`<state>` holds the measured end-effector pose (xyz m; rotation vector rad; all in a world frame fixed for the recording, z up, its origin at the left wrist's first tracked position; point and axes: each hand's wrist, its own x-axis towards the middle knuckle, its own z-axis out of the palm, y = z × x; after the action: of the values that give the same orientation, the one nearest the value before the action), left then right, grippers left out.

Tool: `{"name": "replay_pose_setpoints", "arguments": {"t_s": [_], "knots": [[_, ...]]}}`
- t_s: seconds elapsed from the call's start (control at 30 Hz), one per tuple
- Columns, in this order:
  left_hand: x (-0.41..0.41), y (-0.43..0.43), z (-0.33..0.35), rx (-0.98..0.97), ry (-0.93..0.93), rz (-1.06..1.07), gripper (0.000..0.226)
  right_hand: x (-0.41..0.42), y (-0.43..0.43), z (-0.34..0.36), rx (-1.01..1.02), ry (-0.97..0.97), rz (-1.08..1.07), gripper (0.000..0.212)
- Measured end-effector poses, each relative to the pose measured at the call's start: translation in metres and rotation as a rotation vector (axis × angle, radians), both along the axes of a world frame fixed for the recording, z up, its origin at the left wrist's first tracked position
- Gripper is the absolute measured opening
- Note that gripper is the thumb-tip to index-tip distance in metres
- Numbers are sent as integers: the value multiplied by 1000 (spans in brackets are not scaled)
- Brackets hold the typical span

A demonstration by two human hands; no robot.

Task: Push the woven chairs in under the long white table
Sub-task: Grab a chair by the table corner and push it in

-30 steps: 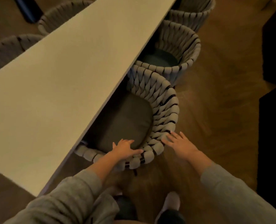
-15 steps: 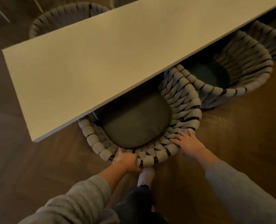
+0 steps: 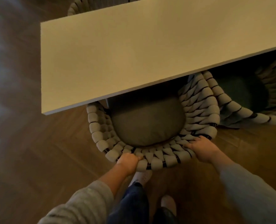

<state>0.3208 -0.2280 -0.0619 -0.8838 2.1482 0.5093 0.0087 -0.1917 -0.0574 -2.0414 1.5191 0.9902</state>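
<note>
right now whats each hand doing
left hand: grips the woven chair by its back rim.
right hand: on the same rim; gripping or just pressing cannot be told.
</note>
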Motion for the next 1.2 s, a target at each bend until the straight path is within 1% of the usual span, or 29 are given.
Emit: {"name": "replay_pose_setpoints", "arguments": {"t_s": [0.1,0.23,0.33,0.4,0.47,0.57,0.63,0.73,0.83,0.93,1.03,1.13,1.2], "knots": [[7,13,4,-16,-16,19,52,8,11,2,6,-11,27,60],[21,45,10,-24,-23,67,53,8,38,3,-3,-142,85,72],[33,75,10,-35,-21,98,55,-4,55,7,-28,-153,126,67],[43,93,9,-44,4,132,52,-9,64,8,-64,-101,187,62],[53,109,8,-41,18,154,48,-9,72,9,-74,-45,199,58],[68,132,5,-24,5,156,48,3,83,8,-52,-42,189,51],[77,142,5,6,-4,172,48,14,93,5,-28,-53,213,50],[86,141,7,33,-21,175,51,24,93,1,-33,-58,243,49],[94,125,9,11,-45,180,54,33,77,5,-26,-35,259,46],[99,109,8,-16,-55,197,51,43,59,7,-26,-14,257,43],[102,95,7,-75,-102,207,47,49,41,9,-31,4,267,44],[102,85,4,-183,-180,194,43,50,23,9,-24,22,278,47],[100,76,4,-197,-212,207,43,51,11,9,-26,26,283,48]]}}
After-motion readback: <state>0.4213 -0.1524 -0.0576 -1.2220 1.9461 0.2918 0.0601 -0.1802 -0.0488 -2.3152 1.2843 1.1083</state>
